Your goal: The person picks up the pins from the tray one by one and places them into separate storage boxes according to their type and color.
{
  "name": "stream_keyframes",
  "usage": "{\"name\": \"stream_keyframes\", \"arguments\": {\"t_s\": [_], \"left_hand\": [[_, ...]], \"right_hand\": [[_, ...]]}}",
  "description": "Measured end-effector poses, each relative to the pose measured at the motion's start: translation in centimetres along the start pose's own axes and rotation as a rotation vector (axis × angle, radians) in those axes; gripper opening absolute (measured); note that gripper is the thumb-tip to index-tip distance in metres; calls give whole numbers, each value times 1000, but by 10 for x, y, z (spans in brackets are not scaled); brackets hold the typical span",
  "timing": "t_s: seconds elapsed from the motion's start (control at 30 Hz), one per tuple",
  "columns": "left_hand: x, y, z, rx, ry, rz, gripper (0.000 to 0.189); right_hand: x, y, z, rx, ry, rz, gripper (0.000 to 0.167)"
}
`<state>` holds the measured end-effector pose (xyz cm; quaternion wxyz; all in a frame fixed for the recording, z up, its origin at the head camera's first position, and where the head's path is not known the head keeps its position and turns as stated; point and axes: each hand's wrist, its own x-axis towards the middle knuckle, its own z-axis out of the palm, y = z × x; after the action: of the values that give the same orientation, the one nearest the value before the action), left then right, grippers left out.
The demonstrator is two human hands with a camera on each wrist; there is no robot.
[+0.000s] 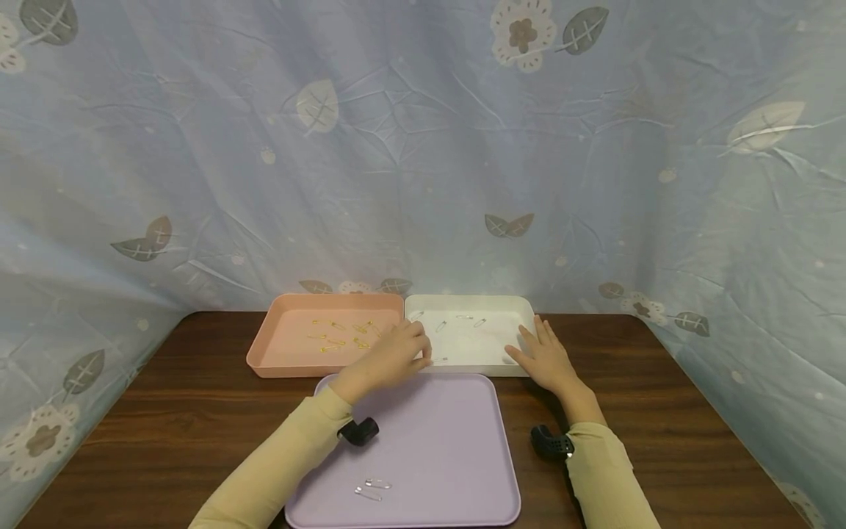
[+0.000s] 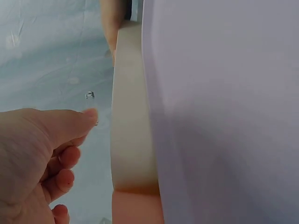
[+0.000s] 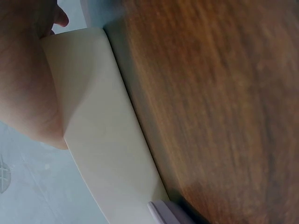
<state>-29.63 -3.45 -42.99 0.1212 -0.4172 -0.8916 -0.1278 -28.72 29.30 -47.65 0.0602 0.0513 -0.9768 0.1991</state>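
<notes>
My left hand [image 1: 391,357] reaches over the near left part of the white tray [image 1: 472,370]. A silver safety pin [image 2: 90,95] is pinched between its thumb and index finger, most of it hidden by the fingertips. My right hand [image 1: 547,360] rests at the white tray's right edge with fingers spread; in the right wrist view the palm side [image 3: 28,88] lies against the tray wall. Inside the white tray lie several silver safety pins [image 1: 479,322]. Gold safety pins [image 1: 337,342] are scattered in the pink tray [image 1: 264,353] on the left.
A larger lilac tray [image 1: 436,448] lies in front of both small trays, with two silver safety pins [image 1: 379,483] near its front left. All trays stand on a dark wooden table [image 1: 165,411]. A patterned cloth [image 1: 423,184] hangs behind and around the table.
</notes>
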Motion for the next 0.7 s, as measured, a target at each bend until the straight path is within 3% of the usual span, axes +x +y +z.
{"name": "stream_keyframes", "arguments": {"t_s": [0.57, 0.7], "left_hand": [[12, -32, -7, -13, 127, -52, 12], [16, -37, -7, -4, 89, -115, 13]], "right_hand": [[-1, -1, -1, -19, 22, -20, 72], [-2, -2, -1, -34, 21, -16, 72]]}}
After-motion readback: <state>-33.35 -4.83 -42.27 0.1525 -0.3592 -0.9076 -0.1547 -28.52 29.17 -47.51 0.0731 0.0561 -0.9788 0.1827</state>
